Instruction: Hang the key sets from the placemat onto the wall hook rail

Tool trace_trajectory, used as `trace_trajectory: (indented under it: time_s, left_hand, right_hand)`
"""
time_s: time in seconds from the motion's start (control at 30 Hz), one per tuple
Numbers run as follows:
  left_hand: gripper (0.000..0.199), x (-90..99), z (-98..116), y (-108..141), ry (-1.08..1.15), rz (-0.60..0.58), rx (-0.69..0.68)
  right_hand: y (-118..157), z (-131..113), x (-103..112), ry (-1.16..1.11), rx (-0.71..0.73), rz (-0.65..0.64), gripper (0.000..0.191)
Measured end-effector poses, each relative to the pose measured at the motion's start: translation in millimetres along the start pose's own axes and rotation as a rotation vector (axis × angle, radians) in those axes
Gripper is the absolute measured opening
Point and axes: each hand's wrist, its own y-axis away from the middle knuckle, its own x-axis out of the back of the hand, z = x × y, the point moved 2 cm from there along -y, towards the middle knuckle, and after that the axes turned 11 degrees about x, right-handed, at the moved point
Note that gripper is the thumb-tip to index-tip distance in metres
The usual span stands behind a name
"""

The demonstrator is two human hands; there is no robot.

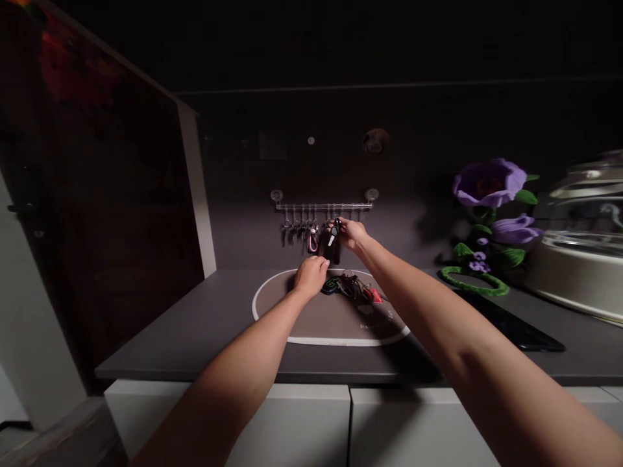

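My right hand [351, 233] is raised just below the hook rail [323, 207] on the wall. Its fingers are closed around a key [333, 235] with a black head, whose pale blade points down. Lower and to the left, my left hand [310, 275] is closed above the mat, thumb and forefinger together; whatever it may pinch is too dark to make out. Several keys and a pink loop [312, 241] hang from the rail's left hooks. On the oval mat [272, 316] beneath lies a pile of keys [354, 285] with a red tag [376, 296].
The mat lies on a dark counter [195, 337] above white cabinets [311, 418]. To the right stand purple crocheted flowers [490, 181], a black flat device [530, 334] and a large cream-and-clear appliance [574, 272]. A dark door [111, 214] is at the left.
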Motion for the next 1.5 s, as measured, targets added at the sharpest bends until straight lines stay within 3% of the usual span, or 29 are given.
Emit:
trace_trajectory:
  time_s: [0.3,0.93,1.5]
  left_hand:
    - [0.031,3.9,5.0,0.8,-0.228,-0.003,-0.005]
    - [0.031,3.4,2.1,0.9,-0.24,-0.009,-0.008]
    - [0.021,2.6,1.9,1.0,-0.118,-0.039,-0.054]
  right_hand:
    - [0.6,4.5,11.3,-0.001,-0.021,-0.011,0.014]
    - [-10.1,20.7,18.7,0.235,0.061,-0.062,0.017]
    - [3.2,3.4,28.2,0.414,0.068,-0.11,0.011]
